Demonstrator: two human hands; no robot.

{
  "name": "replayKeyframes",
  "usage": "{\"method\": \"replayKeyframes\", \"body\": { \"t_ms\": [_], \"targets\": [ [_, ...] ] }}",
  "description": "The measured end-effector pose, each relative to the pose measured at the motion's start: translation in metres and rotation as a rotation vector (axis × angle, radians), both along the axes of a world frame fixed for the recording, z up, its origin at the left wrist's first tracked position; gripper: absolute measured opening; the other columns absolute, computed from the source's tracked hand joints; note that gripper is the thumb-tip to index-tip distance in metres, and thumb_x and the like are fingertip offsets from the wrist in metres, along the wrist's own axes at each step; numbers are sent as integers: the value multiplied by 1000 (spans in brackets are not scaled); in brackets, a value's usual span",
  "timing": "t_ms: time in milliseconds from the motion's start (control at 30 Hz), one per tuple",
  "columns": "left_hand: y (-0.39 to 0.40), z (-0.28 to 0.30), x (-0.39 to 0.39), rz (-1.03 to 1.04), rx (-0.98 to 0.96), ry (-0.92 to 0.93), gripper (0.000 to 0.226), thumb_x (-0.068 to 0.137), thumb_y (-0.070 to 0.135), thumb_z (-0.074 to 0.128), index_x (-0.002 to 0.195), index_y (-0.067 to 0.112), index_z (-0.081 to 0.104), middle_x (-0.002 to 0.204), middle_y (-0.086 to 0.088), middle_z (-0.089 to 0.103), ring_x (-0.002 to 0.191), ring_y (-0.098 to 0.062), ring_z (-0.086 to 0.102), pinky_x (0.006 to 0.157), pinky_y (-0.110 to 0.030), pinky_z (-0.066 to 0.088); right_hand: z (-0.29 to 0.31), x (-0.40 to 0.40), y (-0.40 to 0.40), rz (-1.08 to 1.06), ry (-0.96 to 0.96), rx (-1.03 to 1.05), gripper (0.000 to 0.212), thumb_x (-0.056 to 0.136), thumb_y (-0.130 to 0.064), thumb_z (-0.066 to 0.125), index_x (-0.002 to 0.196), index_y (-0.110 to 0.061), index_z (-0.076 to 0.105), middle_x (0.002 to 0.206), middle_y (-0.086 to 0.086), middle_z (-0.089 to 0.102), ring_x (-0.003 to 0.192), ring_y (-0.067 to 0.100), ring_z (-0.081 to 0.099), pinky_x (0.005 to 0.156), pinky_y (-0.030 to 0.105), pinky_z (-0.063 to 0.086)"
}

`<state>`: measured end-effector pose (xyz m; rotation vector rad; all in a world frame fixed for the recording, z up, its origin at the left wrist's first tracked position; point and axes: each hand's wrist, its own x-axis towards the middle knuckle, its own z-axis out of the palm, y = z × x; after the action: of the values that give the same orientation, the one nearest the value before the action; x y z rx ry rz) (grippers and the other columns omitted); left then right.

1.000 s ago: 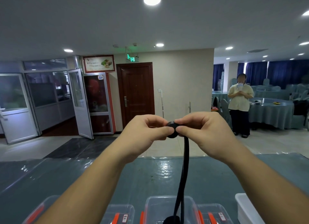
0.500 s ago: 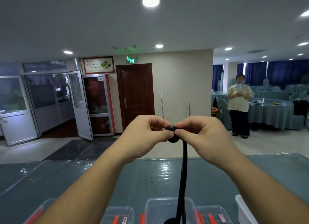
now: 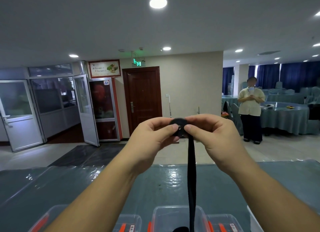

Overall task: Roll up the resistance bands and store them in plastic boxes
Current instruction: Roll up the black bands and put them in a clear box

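I pinch the rolled coil of the black resistance band [image 3: 179, 127] between my left hand [image 3: 154, 139] and right hand [image 3: 213, 134], held up above the clear plastic boxes [image 3: 178, 218]. I judge tight, even turns matter, keeping the hanging tail taut.

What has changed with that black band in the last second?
The rolled coil between the left hand and right hand has grown, now showing above the fingertips, and both hands sit slightly lower in view. Both hands still pinch it; the loose tail still hangs over the clear boxes.
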<state>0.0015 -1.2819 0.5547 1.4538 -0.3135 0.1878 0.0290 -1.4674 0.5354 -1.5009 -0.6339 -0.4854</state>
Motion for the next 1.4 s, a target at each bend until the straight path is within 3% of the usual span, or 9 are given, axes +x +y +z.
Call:
{"method": "replayKeyframes", "body": {
  "t_ms": [100, 200, 267, 433, 633, 833, 1033, 1267, 1400],
  "targets": [
    [-3, -6, 0, 27, 41, 5, 16, 97, 4, 69, 111, 5, 76, 104, -13, 80, 101, -25, 78, 82, -28, 63, -1, 1, -2, 13, 38, -8, 21, 90, -1, 76, 100, -18, 82, 94, 2, 83, 92, 21, 80, 90, 44, 63],
    [6, -3, 0, 133, 532, -127, 17, 95, 12, 74, 108, 22, 79, 97, 5, 81, 92, -9, 76, 83, -27, 63, 3, -2, -10, -68, -17, -309, 21, 91, -9, 77, 102, -26, 83, 92, -9, 82, 91, 10, 78, 91, 38, 63],
    [12, 1, 1, 134, 648, -155, 18, 93, 17, 76, 108, 26, 80, 96, 7, 81, 91, -7, 76, 85, -25, 62, 3, -3, -11, -89, -51, -365, 22, 91, -12, 78, 101, -31, 82, 93, -13, 81, 92, 7, 77, 91, 35, 62],
    [3, -2, -2, 19, 144, -60, 20, 95, 1, 71, 113, 4, 76, 106, -12, 80, 103, -25, 77, 93, -33, 62, -5, 0, -2, 59, 43, 19, 27, 91, -2, 75, 108, -22, 80, 102, 2, 82, 99, 22, 79, 89, 42, 63],
    [6, 2, 3, 112, 431, -163, 18, 93, 11, 76, 110, 15, 79, 99, -3, 81, 93, -14, 78, 82, -23, 62, 6, 0, -7, 11, -12, -249, 27, 92, -4, 75, 110, -24, 81, 99, -9, 82, 95, 10, 78, 90, 31, 63],
    [2, 2, 5, -17, -9, -29, 21, 97, 3, 68, 117, -1, 73, 113, -22, 76, 108, -35, 75, 94, -39, 63, 4, 3, 0, 16, -20, -9, 29, 90, -3, 77, 111, -21, 81, 102, -4, 82, 100, 16, 78, 93, 40, 62],
    [13, 4, 6, 81, 430, -119, 17, 91, 13, 78, 108, 16, 81, 99, -4, 81, 98, -20, 77, 90, -31, 62, 5, 0, -3, 19, -34, -297, 31, 91, -6, 77, 107, -33, 81, 100, -13, 82, 99, 7, 77, 95, 37, 62],
    [3, -3, 9, 32, -37, -28, 19, 96, 3, 69, 114, 0, 74, 108, -18, 78, 104, -31, 76, 88, -36, 64, -5, 6, 6, 22, 15, 15, 28, 90, -3, 76, 108, -25, 82, 99, -1, 83, 96, 19, 79, 92, 45, 62],
    [15, -1, 12, 98, 400, -96, 13, 94, 9, 74, 105, 15, 78, 99, -4, 81, 97, -18, 77, 87, -28, 63, -2, 5, -2, -21, -8, -269, 30, 92, -5, 75, 108, -29, 82, 98, -13, 82, 96, 8, 78, 95, 38, 61]
  ]
}}
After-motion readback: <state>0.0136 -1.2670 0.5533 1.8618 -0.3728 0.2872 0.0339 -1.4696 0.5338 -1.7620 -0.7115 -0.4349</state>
